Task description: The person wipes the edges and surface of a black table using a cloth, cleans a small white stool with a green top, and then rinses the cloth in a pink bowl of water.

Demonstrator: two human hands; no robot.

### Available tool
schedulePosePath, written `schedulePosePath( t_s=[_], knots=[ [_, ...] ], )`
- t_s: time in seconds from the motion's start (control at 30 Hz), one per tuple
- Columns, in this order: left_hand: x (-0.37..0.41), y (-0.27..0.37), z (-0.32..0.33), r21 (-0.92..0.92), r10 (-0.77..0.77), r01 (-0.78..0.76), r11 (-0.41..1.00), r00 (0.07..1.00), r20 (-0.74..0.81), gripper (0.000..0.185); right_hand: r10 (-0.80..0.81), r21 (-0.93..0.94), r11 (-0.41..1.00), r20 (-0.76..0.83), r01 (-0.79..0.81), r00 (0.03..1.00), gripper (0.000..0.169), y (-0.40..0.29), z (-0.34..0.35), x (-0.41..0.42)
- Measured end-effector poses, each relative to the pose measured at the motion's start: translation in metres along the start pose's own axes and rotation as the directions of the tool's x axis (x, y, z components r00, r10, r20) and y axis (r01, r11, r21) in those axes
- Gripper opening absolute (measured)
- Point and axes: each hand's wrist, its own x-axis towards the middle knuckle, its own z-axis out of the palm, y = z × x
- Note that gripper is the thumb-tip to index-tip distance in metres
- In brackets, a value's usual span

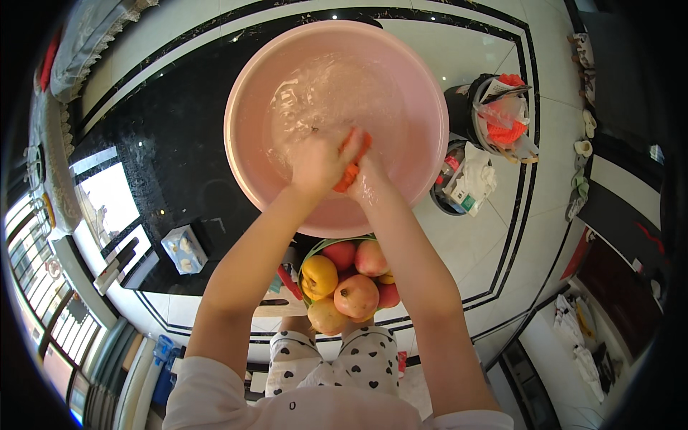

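Observation:
A large pink plastic basin (244, 70) with water in it stands before me. Inside it, my left hand (320, 161) and my right hand (363, 172) meet around a wet orange-red cloth (346, 177). Part of the cloth sticks out between the fingers, and the hands hide the rest. Just below the basin, close to my body, a green-rimmed container (317, 246) is heaped with fruit, among them a pomegranate (356, 296) and a yellow fruit (319, 277). My right forearm covers part of the heap.
The basin rests on a glossy black table (183, 134). A tissue box (184, 249) lies on its left part. At the right stand a bin with red and clear plastic bags (502, 115) and a smaller black bin (449, 207) holding a bottle and a carton. Shoes (583, 148) line the far right.

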Motion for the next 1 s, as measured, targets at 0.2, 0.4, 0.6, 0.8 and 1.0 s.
schedulePosePath(
  t_s=[0.2, 0.4, 0.6, 0.8, 1.0],
  knots=[
    [-0.003, -0.035, -0.009, 0.218, -0.060, 0.106, 0.970, 0.977, -0.206, 0.034, -0.538, -0.858, 0.496, -0.423, -0.132, 0.729, 0.040, -0.028, 0.069, -0.014],
    [-0.017, -0.033, -0.015, 0.427, 0.234, -0.150, 0.891, 0.961, -0.149, 0.044, -0.732, -0.900, -0.378, 0.146, -0.218, 0.666, 0.059, -0.033, 0.045, -0.052],
    [0.001, -0.042, 0.023, 0.401, 0.106, -0.109, 0.910, 0.994, 0.030, 0.032, -0.402, -0.402, 0.905, -0.704, 0.138, 0.585, 0.052, 0.026, 0.037, -0.043],
    [0.019, -0.058, 0.016, -0.183, -0.160, 0.203, 0.962, 0.961, 0.227, 0.024, -0.274, -0.140, 0.954, -0.770, 0.265, 0.577, 0.037, 0.022, 0.028, -0.013],
    [0.018, -0.057, -0.011, -0.612, -0.480, 0.338, 0.715, 0.874, -0.078, 0.021, -0.634, -0.534, 0.773, -0.634, 0.342, 0.443, 0.041, 0.019, 0.052, -0.037]
  ],
)
